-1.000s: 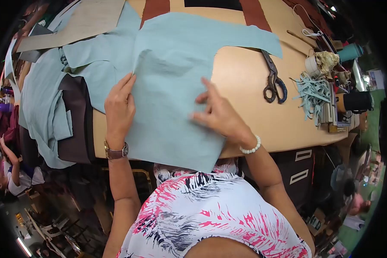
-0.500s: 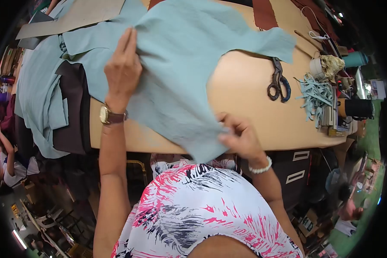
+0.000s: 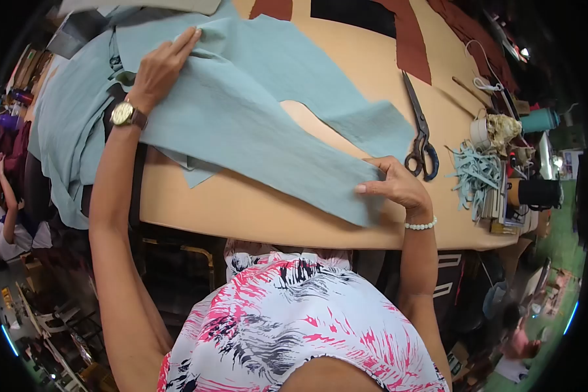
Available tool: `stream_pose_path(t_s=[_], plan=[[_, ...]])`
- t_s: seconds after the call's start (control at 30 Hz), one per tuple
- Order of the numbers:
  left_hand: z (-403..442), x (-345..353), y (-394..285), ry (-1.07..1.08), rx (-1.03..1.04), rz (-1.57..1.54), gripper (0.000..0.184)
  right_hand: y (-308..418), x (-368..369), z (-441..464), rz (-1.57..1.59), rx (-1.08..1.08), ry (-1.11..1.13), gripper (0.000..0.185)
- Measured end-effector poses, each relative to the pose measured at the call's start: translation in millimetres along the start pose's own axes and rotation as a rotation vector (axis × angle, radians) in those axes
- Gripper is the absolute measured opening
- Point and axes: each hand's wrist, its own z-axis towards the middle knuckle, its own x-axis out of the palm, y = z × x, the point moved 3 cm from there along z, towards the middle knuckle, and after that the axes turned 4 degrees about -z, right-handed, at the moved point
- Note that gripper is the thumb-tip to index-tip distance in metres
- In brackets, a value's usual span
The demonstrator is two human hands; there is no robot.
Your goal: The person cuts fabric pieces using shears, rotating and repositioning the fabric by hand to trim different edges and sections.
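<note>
The cloth (image 3: 261, 117), pale blue, is lying across the middle of the worktop (image 3: 196, 202), running diagonally from far left to near right. The hands are working well apart, one at each end of this run.

The left hand (image 3: 158, 73) is resting on the far-left part, its fingers pointing toward the far side and touching a raised fold. Whether these fingers are pinching or only pressing is not showing. A watch (image 3: 123, 114) is circling the left wrist.

The right hand (image 3: 400, 185) is gripping the near-right end, its thumb lying on the upper face and its fingers closing at the edge. A bracelet (image 3: 421, 224) of pale beads is circling the right wrist. The held end is blurring at its near corner.

The shears (image 3: 421, 130) are lying just beyond the right hand, blades pointing to the far side, handles toward the near side. Scraps (image 3: 473, 171) of pale blue are lying in a heap to the right of the shears. A teal bottle (image 3: 539, 120) is lying beyond the scraps, at the right. A pile (image 3: 65, 144) of pale blue fabric is hanging over the left side.
</note>
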Motion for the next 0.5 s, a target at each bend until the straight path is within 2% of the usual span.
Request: stream_pose_path(t_s=[0.03, 0.07, 0.17, 0.2, 0.3, 0.33, 0.43, 0.5], plan=[[0.7, 8.6, 5.7, 0.070, 0.020, 0.012, 0.056, -1.6, -1.2, 2.0, 0.001, 0.002, -0.037, 0.029], [3.7, 17.7, 11.5, 0.179, -0.022, 0.053, 0.057, -0.3, -3.4, 7.1, -0.135, -0.012, -0.084, 0.024], [19.1, 34.0, 22.1, -0.114, -0.075, 0.152, 0.058, -16.8, 1.4, 28.0, -0.044, 0.024, -0.259, 0.022], [28.5, 18.1, 9.4, 0.076, -0.218, 0.310, 0.058, -13.3, 6.5, 31.0, -0.043, 0.007, -0.310, 0.026], [26.2, -16.6, -50.6, -0.159, -0.609, -0.090, 0.057, -9.9, 17.4, 34.2, -0.068, -0.012, -0.381, 0.028], [14.9, -18.6, -76.2, -0.051, -0.689, -0.224, 0.064, -12.3, 16.8, 35.3, -0.198, -0.137, -0.410, 0.033], [-15.8, -36.3, -148.2, 0.213, -0.834, -0.572, 0.082, 7.3, 3.4, 12.6, -0.510, -0.074, -0.514, 0.035], [-30.1, -31.4, -166.9, 0.390, -0.801, -0.556, 0.086, 5.3, -22.8, -1.3, -0.455, -0.014, -0.685, 0.035]])
